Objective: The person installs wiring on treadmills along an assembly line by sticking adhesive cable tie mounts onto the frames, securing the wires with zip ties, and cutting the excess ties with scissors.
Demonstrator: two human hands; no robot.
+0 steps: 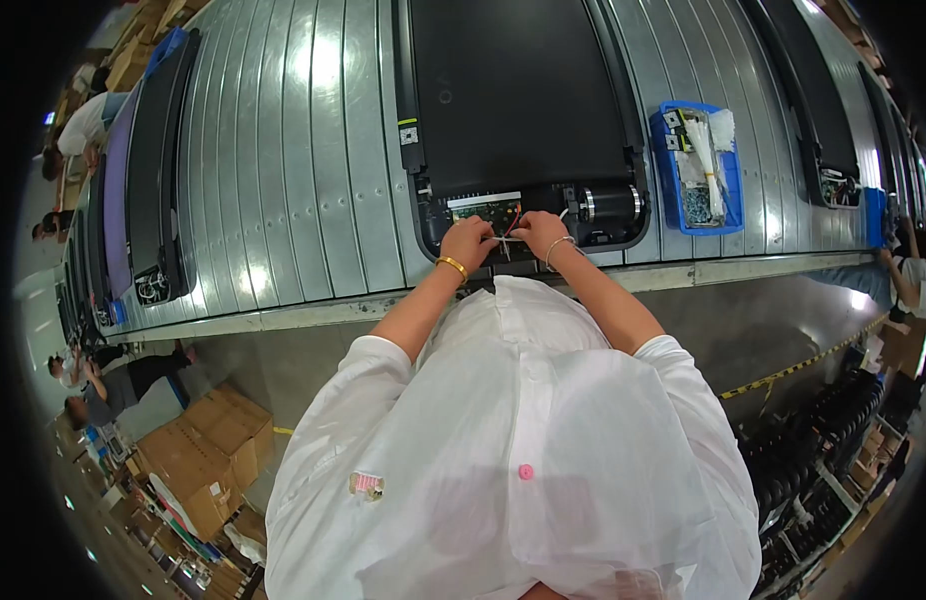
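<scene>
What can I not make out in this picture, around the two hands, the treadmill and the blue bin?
All in the head view:
- Part of the circuit board: covered by the left hand and right hand.
- Each fingertip's exact grip: too small.
- The treadmill's far end: cut off by the top edge.
- Label print: too small.
- Some contents of the blue bin: under white strips.

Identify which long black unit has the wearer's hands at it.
The middle black unit, straight ahead: left hand and right hand are at its near end, by the circuit board; the other units lie off to either side.
</scene>
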